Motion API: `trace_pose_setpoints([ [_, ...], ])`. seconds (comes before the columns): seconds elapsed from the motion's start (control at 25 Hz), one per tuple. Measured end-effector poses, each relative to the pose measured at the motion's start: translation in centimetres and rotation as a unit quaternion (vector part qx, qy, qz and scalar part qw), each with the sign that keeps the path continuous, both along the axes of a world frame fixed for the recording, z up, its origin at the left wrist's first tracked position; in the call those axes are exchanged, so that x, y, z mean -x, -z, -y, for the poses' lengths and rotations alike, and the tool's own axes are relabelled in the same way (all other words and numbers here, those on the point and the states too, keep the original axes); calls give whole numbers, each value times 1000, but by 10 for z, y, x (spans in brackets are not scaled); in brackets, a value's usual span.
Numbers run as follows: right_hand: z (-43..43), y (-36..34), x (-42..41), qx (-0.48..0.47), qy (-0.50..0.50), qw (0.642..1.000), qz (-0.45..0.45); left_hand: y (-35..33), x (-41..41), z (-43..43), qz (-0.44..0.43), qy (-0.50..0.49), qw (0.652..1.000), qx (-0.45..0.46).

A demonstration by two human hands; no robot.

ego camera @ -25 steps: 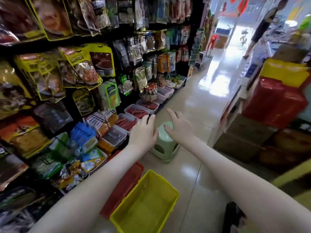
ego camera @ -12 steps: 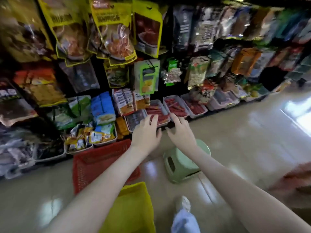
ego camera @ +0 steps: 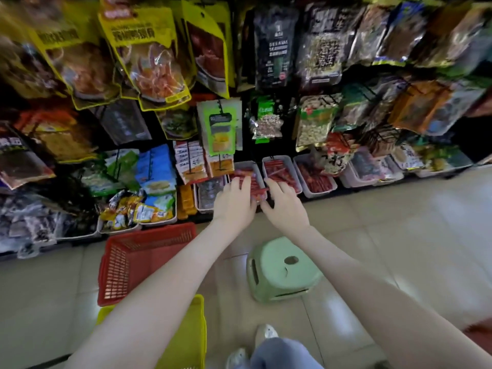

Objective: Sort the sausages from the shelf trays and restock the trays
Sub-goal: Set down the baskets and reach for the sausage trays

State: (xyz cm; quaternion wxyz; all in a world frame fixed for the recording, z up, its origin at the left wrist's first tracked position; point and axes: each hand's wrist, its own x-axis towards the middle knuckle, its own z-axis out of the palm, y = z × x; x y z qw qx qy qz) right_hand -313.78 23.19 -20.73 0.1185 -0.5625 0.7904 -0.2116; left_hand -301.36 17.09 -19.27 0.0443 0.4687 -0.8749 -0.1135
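Three white trays of red sausages stand side by side on the bottom shelf: the left tray (ego camera: pixel 244 163), the middle tray (ego camera: pixel 292 167) and the right tray (ego camera: pixel 306 192). My left hand (ego camera: pixel 234 202) lies over the left tray's front, with its fingers resting on the red sausages (ego camera: pixel 255 182). My right hand (ego camera: pixel 285 207) reaches in beside it, fingers stretched to the same tray's right front corner and touching the sausages. Neither hand visibly grips anything. The tray's near edge is hidden under my hands.
A red basket (ego camera: pixel 138 259) and a yellow basket (ego camera: pixel 191 336) sit on the floor at the lower left. A pale green stool (ego camera: pixel 282 267) stands under my right forearm. Hanging snack packets (ego camera: pixel 149 57) fill the rack above. My shoes (ego camera: pixel 266 332) are at the bottom.
The view turned from the aisle to face the shelf. Both hands moved forward from above the stool to the left sausage tray and now touch its sausages.
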Motion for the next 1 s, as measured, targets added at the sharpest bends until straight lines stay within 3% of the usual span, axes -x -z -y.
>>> trace_pose_setpoints([
  [0.32,-10,-9,88,3,25,1000,11,-8,81,-5,27,29,999,3],
  [0.64,36,4,188,-31,-82,996,7,7,159,17,26,-90,996,2],
  [1.0,147,43,179,-41,-162,985,-34,50,141,103,48,-114,992,4],
])
